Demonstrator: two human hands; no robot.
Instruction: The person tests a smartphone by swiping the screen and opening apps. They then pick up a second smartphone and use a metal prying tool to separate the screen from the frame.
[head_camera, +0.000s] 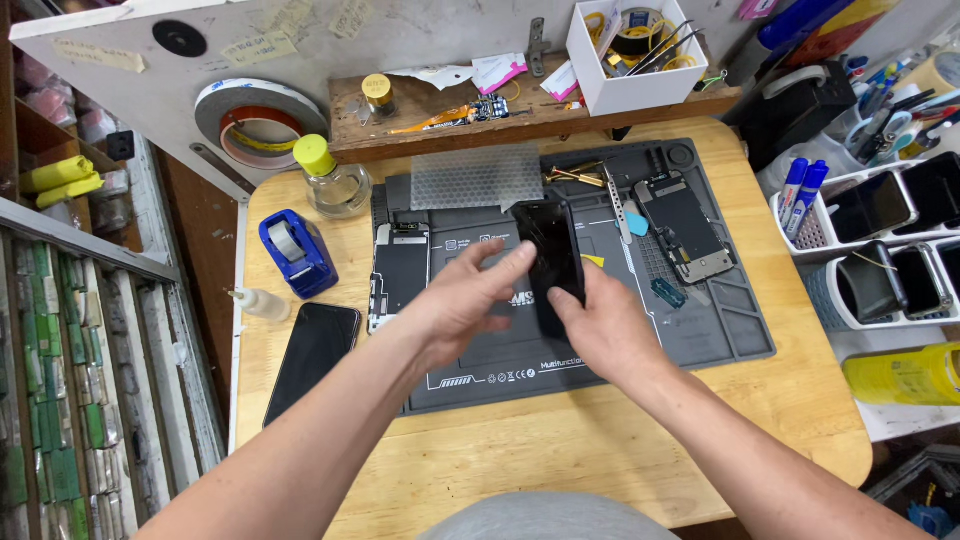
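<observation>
A person at a cluttered repair bench (560, 450) holds a black phone screen panel (552, 262) above a grey work mat (690, 335), seen from a head-worn camera. The right hand (605, 330) grips the panel's lower end, its fingers (562, 300) closed around the edge. The left hand (462, 300) meets the panel's left side with fingers spread, their tips resting on the glass.

The panel looks thin, light and stiff, with a glossy face that is likely slippery and liable to crack if bent. The long edges seem the safest hold, since they keep pressure off the glass face.

On the mat to the left lies an opened phone body (398, 275). A bare circuit assembly (685, 228) lies to the right, and a sheet of grey patterned mesh (475, 177) sits at the mat's top edge. A second dark phone (312, 355) lies face up on the wood, left of the mat.

Nearby stand a blue tape dispenser (297, 252), a clear bottle with a yellow-green cap (332, 178) and a small white squeeze bottle (258, 303). A large roll of white tape (258, 122) leans against the back board, which carries pale yellow paper notes (258, 48). A white cardboard box (635, 55) of tools and tape rolls sits on a wooden shelf (450, 125), beside pink and white paper slips (497, 72). White racks (880, 215) at right hold more dark screens and blue-capped markers (803, 190). A yellow container (905, 373) lies below them.
</observation>
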